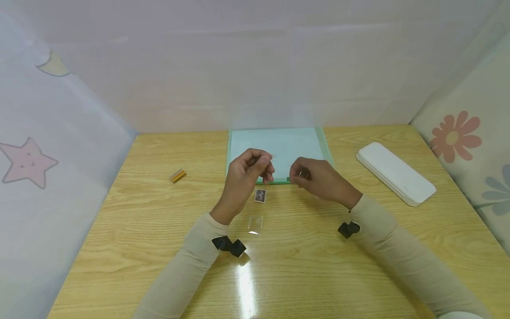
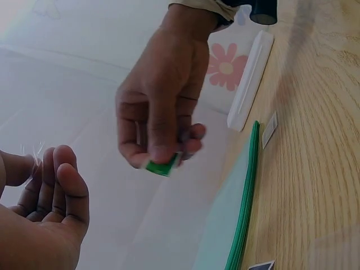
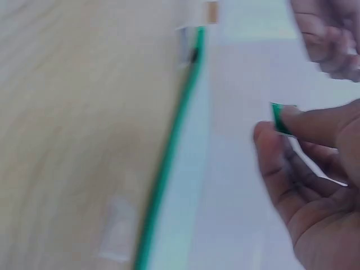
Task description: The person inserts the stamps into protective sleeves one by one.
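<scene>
My left hand (image 1: pixel 249 167) is raised over the front edge of a green-rimmed pale folder (image 1: pixel 279 141). Thumb and finger pinch a thin clear plastic piece (image 2: pixel 38 153), of which little more than shiny edges show. To its right, my right hand (image 1: pixel 318 177) pinches a small green stamp-like piece (image 3: pixel 279 118) between thumb and fingers. The two hands are apart. Below them on the table lie a dark picture stamp (image 1: pixel 260 196) with a white border and, nearer me, a clear plastic square (image 1: pixel 255 224).
A white case (image 1: pixel 396 173) lies slanted at the right of the wooden table (image 1: pixel 139 230). Toward the left is a small orange and grey striped piece (image 1: pixel 177 176). Fabric walls stand behind and at both sides.
</scene>
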Motion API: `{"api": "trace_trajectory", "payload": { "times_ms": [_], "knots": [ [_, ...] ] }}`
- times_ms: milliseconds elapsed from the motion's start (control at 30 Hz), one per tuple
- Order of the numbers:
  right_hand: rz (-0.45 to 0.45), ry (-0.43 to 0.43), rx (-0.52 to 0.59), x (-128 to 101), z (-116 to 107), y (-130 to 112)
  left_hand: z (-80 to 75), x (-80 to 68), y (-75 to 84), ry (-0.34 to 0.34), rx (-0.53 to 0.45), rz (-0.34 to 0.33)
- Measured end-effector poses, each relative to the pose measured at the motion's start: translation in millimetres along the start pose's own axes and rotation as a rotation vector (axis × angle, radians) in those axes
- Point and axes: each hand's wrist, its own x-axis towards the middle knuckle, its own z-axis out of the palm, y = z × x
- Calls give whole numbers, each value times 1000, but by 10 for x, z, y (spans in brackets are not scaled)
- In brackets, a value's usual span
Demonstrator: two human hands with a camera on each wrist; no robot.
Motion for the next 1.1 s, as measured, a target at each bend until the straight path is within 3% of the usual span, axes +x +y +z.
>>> {"api": "trace_trajectory", "payload": {
  "times_ms": [233,433,833,1100],
  "knots": [
    [-97,254,234,-37,-230,-416,6,6,-2,-4,1,11],
    [-202,370,303,-54,-300,-814,22,5,-6,-7,14,9],
    [-200,382,259,-46,-296,-919,55,3,-6,-4,28,-4],
    [-200,372,197,-4,-244,-734,65,-10,0,-6,49,-2]
  ]
}}
